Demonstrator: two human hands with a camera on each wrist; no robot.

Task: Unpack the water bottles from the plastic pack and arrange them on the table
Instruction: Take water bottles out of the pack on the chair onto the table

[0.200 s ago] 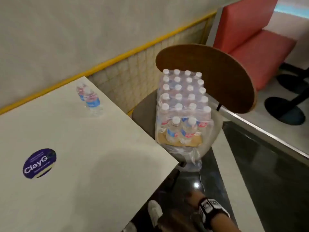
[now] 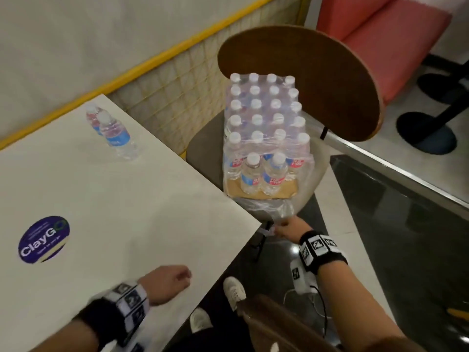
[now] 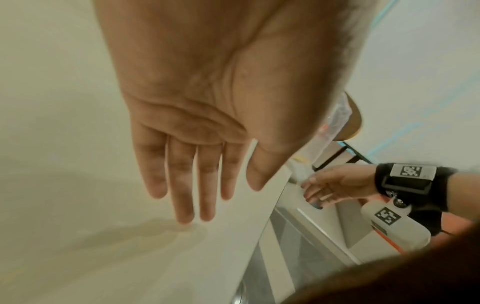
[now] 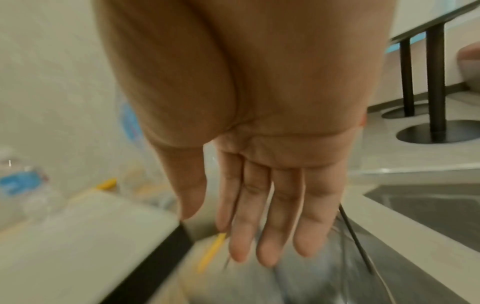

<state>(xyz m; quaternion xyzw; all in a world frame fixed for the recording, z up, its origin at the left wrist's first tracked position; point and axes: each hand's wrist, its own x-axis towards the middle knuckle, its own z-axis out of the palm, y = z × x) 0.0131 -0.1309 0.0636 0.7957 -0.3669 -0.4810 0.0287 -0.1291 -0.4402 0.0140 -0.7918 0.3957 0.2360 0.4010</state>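
Note:
A shrink-wrapped pack of water bottles (image 2: 264, 118) stands on a chair seat beside the white table (image 2: 114, 224). Its front is torn open, and two bottles (image 2: 264, 174) stand exposed on the cardboard base. Loose plastic wrap (image 2: 274, 212) hangs off the front. My right hand (image 2: 288, 228) is just below that wrap, its fingers (image 4: 272, 216) straight and holding nothing. My left hand (image 2: 167, 283) hovers over the table near its front edge, with its fingers (image 3: 182, 185) straight and empty. Two bottles (image 2: 111, 133) stand at the table's far side.
The chair's round wooden backrest (image 2: 317, 80) rises behind the pack. A yellow mesh panel (image 2: 177, 97) lines the wall. A red bench (image 2: 380, 34) and black table bases (image 2: 426, 133) sit to the right. A round blue sticker (image 2: 43, 240) marks the table.
My right hand has come up from the bottom of the view to the hanging wrap. My left hand has entered over the table's near edge.

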